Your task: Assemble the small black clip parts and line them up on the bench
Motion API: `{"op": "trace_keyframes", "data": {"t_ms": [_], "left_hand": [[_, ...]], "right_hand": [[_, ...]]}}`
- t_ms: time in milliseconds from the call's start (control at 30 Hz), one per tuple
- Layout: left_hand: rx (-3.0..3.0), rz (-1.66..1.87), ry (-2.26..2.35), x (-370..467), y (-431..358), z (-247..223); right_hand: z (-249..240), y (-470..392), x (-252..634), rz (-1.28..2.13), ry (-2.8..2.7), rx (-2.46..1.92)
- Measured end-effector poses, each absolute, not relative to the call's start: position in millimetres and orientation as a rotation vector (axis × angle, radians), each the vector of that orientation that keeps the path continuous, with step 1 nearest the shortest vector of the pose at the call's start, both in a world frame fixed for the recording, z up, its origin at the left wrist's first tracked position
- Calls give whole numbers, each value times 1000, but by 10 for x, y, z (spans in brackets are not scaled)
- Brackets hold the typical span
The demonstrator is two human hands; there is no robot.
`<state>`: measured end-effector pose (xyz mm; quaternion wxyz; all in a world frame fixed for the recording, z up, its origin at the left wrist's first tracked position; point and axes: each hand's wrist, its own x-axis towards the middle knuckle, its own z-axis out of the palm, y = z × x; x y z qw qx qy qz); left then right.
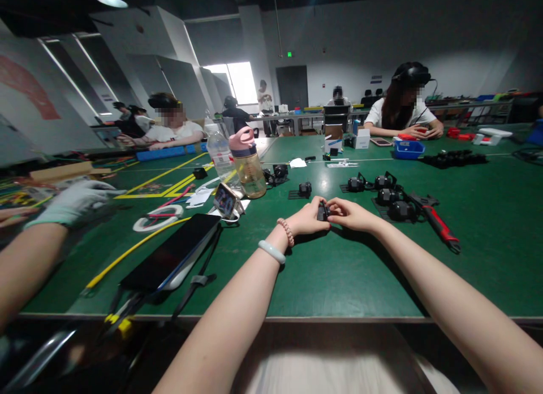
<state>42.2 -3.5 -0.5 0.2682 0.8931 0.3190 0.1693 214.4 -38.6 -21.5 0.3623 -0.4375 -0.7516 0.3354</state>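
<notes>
A small black part (323, 211) is held between my two hands above the green table (339, 269). My left hand (309, 217) wraps its fingers round the part from the left, with a beaded bracelet and a pale bangle on that wrist. From the right, my right hand (345, 213) pinches the same part with thumb and fingers. Just beyond my hands lies a black part on a flat plate (304, 188). More black parts (385, 195) are grouped to the right, beside a red and black wrench (441, 227).
Left of my arms are a black phone (172, 252), a yellow cable (131, 252), a small propped screen (226, 202) and a pink-lidded bottle (249, 168). Another person's gloved hand (76, 202) reaches in at the left. A blue bin (408, 150) stands across the table near a seated person.
</notes>
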Motion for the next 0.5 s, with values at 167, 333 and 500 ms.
{"op": "trace_keyframes", "data": {"t_ms": [167, 333, 500], "left_hand": [[2406, 484, 863, 427, -53, -1], [2353, 482, 887, 430, -68, 0], [2350, 474, 901, 442, -68, 1]], "right_hand": [[-186, -410, 2137, 832, -1932, -1168], [-175, -413, 2141, 786, -1946, -1188], [-187, -384, 2158, 763, -1964, -1198]]}}
